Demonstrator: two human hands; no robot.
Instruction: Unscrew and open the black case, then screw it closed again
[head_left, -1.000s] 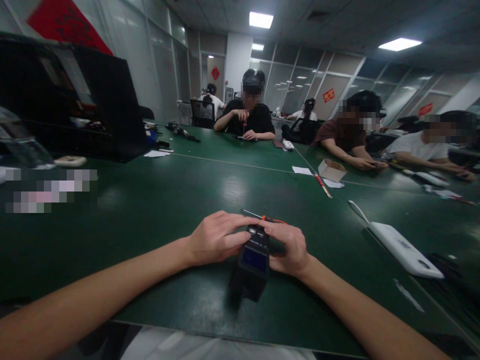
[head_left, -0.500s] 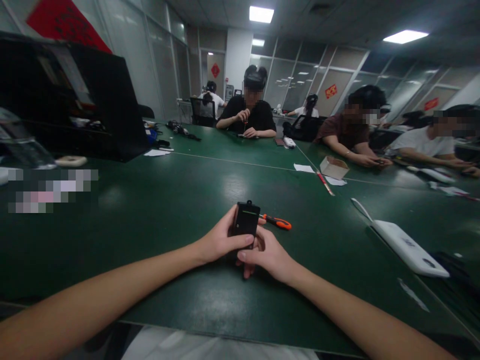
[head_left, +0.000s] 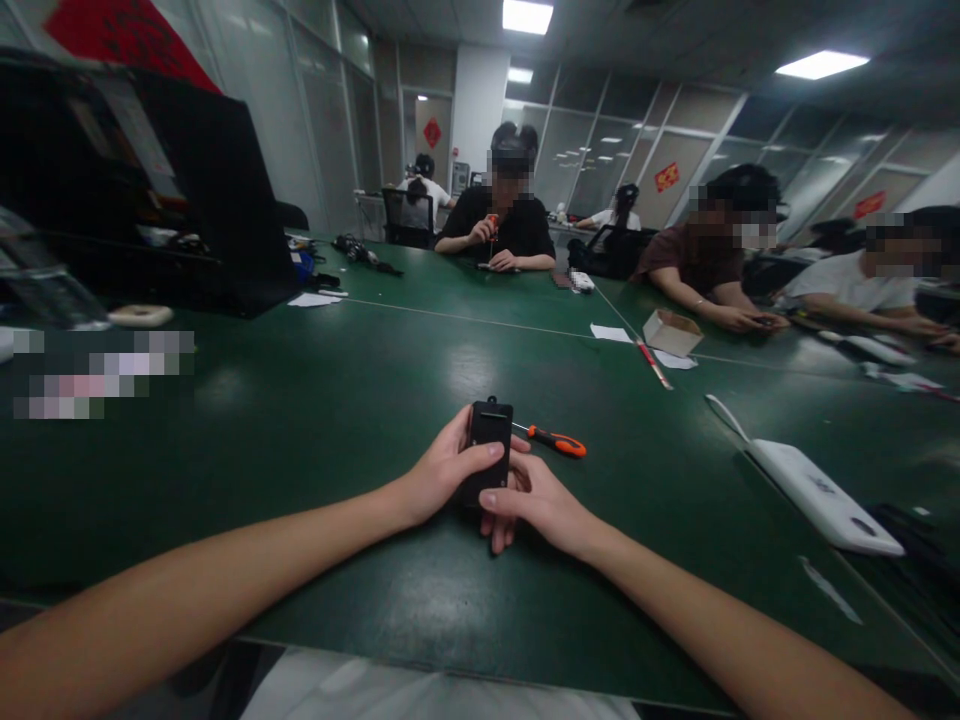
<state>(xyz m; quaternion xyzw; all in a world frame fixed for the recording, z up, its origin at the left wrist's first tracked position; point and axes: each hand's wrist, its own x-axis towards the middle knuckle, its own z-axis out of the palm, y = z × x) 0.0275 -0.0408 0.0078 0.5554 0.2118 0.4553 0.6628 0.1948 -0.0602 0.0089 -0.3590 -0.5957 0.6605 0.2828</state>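
Observation:
Between my hands, a small black rectangular case (head_left: 491, 425) is held up above the table, with a slot near its top, a small loop on its upper edge and tiny screws on its face. My left hand (head_left: 450, 470) grips it from the left, thumb lying across its front. My right hand (head_left: 540, 500) holds the lower right part, thumb near the bottom edge and fingers partly hidden behind. Just beyond my right hand lies a screwdriver (head_left: 557, 441) with an orange and black handle; its shaft points toward the case.
On the green table (head_left: 337, 420), a white power bank-like device (head_left: 821, 495) with a strap lies to the right. Farther off stand an open box (head_left: 673, 333) and paper slips (head_left: 611, 332). A black box-like stand (head_left: 225, 200) rises at left. Several people sit around.
The case has turned slightly, and my left thumb has moved higher on its face. Both hands keep their hold. The screwdriver stays on the table.

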